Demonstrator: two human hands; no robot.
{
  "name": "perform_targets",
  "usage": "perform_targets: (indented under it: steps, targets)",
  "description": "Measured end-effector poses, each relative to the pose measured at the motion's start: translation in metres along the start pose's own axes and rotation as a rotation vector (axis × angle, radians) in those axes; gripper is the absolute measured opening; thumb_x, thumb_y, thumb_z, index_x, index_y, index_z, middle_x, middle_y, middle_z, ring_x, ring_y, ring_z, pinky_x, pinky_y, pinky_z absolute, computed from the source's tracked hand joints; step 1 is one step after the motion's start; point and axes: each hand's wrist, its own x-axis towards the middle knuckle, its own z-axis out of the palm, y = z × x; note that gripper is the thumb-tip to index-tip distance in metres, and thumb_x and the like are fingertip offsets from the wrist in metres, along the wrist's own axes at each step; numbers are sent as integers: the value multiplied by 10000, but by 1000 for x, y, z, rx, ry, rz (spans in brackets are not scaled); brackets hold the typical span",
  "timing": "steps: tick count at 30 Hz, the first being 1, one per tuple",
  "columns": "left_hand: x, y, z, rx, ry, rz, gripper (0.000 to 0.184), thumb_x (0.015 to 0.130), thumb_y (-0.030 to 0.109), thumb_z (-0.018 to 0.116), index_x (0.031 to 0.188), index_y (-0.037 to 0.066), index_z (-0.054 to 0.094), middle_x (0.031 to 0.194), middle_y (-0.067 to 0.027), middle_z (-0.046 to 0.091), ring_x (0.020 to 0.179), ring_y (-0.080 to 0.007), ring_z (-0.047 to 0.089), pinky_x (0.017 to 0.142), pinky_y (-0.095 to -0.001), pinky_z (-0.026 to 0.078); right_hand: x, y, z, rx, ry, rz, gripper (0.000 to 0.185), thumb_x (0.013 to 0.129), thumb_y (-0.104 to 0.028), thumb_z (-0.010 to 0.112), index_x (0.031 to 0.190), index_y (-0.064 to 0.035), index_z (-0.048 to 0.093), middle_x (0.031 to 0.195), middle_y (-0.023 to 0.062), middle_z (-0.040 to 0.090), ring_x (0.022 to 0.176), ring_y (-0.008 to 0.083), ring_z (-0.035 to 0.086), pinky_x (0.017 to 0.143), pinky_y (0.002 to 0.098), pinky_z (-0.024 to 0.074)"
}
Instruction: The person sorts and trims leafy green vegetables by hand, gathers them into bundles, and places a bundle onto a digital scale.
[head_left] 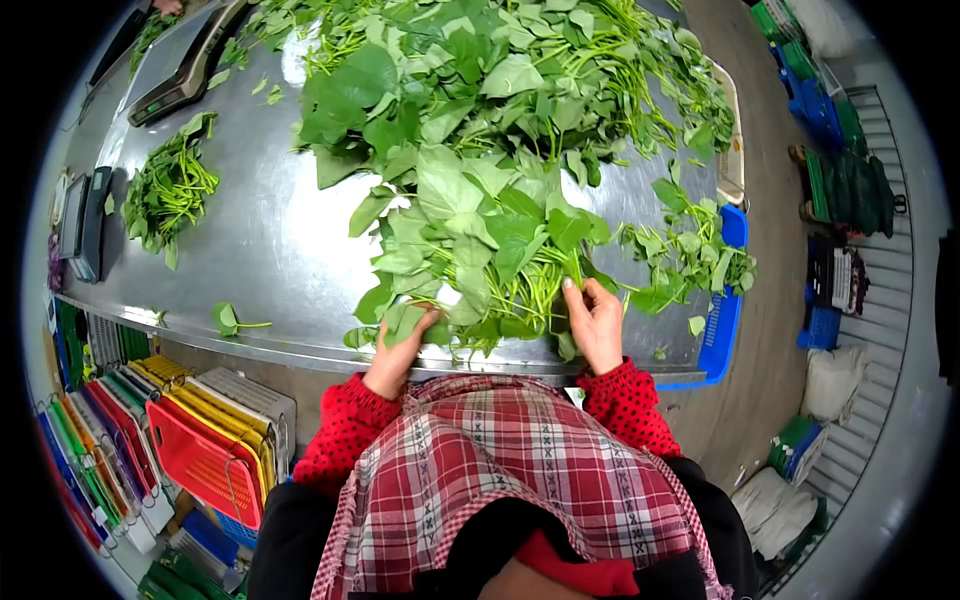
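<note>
A loose bunch of leafy green stems (480,250) lies on the metal table in front of me, its leaves pointing away and its pale stems toward the right. My left hand (403,350) is closed at the bunch's near left edge, with a leaf (403,322) lying over its fingers. On the right side, my right hand (597,322) pinches green stems between thumb and fingers. Beyond the bunch rises a large heap of the same greens (430,90), which touches it. Leaves hide some of my left fingers.
The metal table (270,220) carries a smaller bunch (175,190) at left, a single leaf sprig (230,320), and scales (185,60). Sprigs (690,255) overhang a blue basket (722,340) at the right edge. Stacked coloured crates (205,440) stand lower left; sacks (835,383) lie right.
</note>
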Motion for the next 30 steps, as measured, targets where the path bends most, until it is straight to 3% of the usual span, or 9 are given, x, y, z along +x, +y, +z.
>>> perform_targets:
  steps: [3, 5, 7, 11, 13, 19, 23, 27, 30]
  targets:
    - [-13, 32, -11, 646, 344, 271, 253, 828, 21, 626, 1080, 14, 603, 967, -118, 636, 817, -211, 607, 754, -296, 478, -2, 3, -18, 38, 121, -41, 324, 940, -227, 608, 714, -11, 524, 588, 22, 500, 513, 108, 368, 482, 298, 321]
    - [-24, 68, -1, 749, 513, 652, 196, 826, -22, 606, 1022, -12, 609, 884, -94, 622, 771, -178, 591, 727, -277, 481, 3, -20, -27, 451, 320, 40, 274, 956, -196, 583, 744, -26, 553, 608, -1, 517, 520, 82, 391, 488, 264, 335]
    - [-31, 96, 26, 586, 214, 746, 165, 829, -40, 605, 992, -19, 619, 883, -93, 624, 767, -160, 596, 709, -267, 486, 9, -37, -36, 426, 372, -31, 222, 964, -186, 573, 796, -42, 590, 640, -15, 550, 538, 60, 441, 500, 236, 360]
    - [-15, 67, 73, 319, -316, 202, 177, 878, 49, 648, 1045, -9, 642, 862, -12, 645, 732, -57, 575, 668, -208, 476, 27, 12, 7, -202, 120, -313, 258, 799, -220, 734, 826, 18, 638, 613, 88, 557, 531, 149, 503, 506, 310, 404]
    - [-9, 53, 83, 204, -367, 67, 202, 893, 59, 636, 1080, -15, 630, 856, -10, 650, 724, -48, 569, 660, -202, 474, 22, -10, 15, -163, -42, -47, 293, 731, -230, 780, 819, 15, 644, 613, 89, 562, 533, 161, 510, 523, 313, 424]
    - [8, 50, 87, 66, -273, 2, 286, 902, 108, 645, 1146, -29, 584, 861, -32, 646, 726, -70, 588, 641, -210, 476, 27, -27, -3, 77, -25, -97, 184, 812, -153, 726, 790, 0, 627, 556, -17, 524, 468, 71, 428, 439, 253, 346]
    - [18, 42, 96, 159, -227, -45, 341, 842, 138, 728, 1103, -24, 581, 799, -4, 622, 637, -40, 541, 530, -192, 413, 7, -33, 7, 558, -457, 209, 211, 891, -206, 684, 807, -19, 634, 602, -39, 556, 478, 40, 468, 438, 208, 353]
    - [12, 27, 78, 218, -234, 6, 349, 768, 22, 752, 1072, -15, 585, 792, 15, 603, 583, -6, 461, 509, -163, 351, 31, -50, -24, 446, 30, -7, 213, 901, -183, 667, 761, -27, 628, 660, 0, 627, 570, 48, 536, 501, 203, 407]
    - [8, 10, 79, 133, -227, 27, 384, 753, -22, 737, 1104, -28, 580, 799, 12, 604, 567, -7, 440, 517, -164, 356, 50, -48, -17, 376, -30, 38, 214, 904, -199, 663, 780, -29, 624, 666, 15, 630, 572, 47, 537, 515, 205, 414]
